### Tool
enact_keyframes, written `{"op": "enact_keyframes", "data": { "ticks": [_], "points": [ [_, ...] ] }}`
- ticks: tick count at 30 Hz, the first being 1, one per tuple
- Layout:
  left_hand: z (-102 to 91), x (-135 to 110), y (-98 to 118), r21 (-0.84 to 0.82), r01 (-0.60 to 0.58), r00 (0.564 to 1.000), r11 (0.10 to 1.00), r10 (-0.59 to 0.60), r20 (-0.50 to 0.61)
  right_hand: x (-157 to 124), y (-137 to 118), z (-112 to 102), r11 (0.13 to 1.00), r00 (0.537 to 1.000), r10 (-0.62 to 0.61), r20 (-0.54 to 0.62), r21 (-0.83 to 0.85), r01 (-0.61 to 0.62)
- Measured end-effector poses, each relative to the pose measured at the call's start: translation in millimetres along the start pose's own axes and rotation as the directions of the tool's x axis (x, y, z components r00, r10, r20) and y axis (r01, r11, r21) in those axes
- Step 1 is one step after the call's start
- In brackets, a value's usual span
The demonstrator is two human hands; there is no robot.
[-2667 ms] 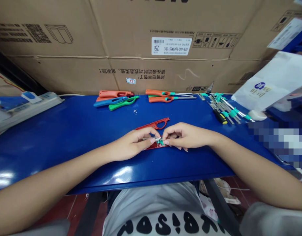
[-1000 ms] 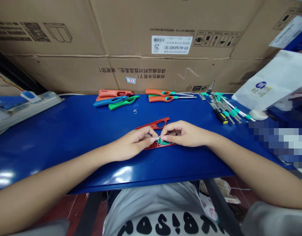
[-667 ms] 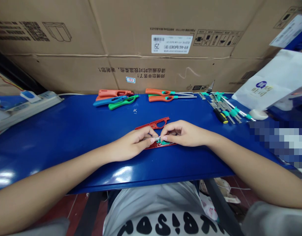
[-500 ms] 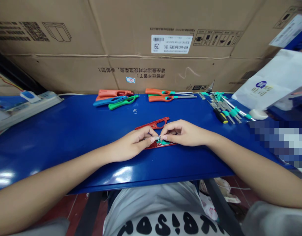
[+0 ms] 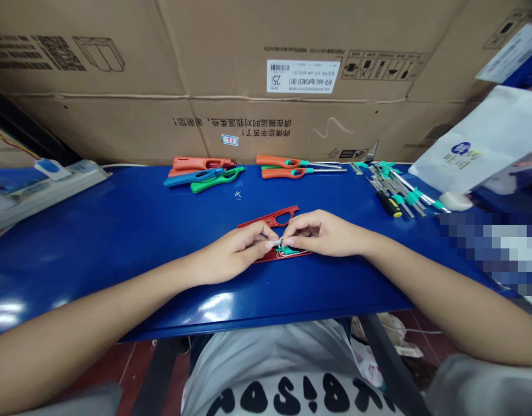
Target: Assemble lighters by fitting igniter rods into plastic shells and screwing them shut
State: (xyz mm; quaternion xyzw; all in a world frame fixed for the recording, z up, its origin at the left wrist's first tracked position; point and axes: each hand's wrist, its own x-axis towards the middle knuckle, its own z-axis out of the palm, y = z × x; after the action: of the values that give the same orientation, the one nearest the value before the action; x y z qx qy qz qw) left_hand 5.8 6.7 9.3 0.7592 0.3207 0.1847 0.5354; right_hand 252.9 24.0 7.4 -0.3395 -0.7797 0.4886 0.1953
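Note:
My left hand (image 5: 244, 251) pinches a small pale, clear-looking lighter part (image 5: 273, 243) between thumb and fingers. Close against it, the fingertips of my right hand (image 5: 313, 233) are pinched at the white end of the same part; what exactly they grip is too small to make out. Beneath both hands lies a red lighter shell half (image 5: 266, 259), holding a green trigger piece (image 5: 288, 251) and a thin white wire. Just behind it rests the other red shell half (image 5: 287, 216), with an oval finger opening, partly covered by my left hand.
Orange, blue and green lighter handles (image 5: 200, 164) lie at the back. Beside them are orange lighters (image 5: 283, 172) with metal tubes. To the right sit loose metal tubes (image 5: 416, 190) with green pieces and a screwdriver (image 5: 388, 204). A power strip (image 5: 75, 182) is at left, cardboard (image 5: 231, 75) behind.

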Motion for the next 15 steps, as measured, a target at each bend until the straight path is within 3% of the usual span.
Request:
{"op": "enact_keyframes", "data": {
  "ticks": [5, 15],
  "points": [
    [-0.3, 0, 0, 0.008, -0.013, 1.000, 1.000, 0.013, -0.013, 0, -3, 0, 0.999, 1.000, 0.009, 0.002, 0.053, -0.009],
    [-7.3, 1, 4, -0.013, 0.039, 0.996, 0.999, -0.040, -0.074, -1, -18, 4, 0.961, 0.965, 0.253, -0.063, 0.131, -0.244]
  ]
}}
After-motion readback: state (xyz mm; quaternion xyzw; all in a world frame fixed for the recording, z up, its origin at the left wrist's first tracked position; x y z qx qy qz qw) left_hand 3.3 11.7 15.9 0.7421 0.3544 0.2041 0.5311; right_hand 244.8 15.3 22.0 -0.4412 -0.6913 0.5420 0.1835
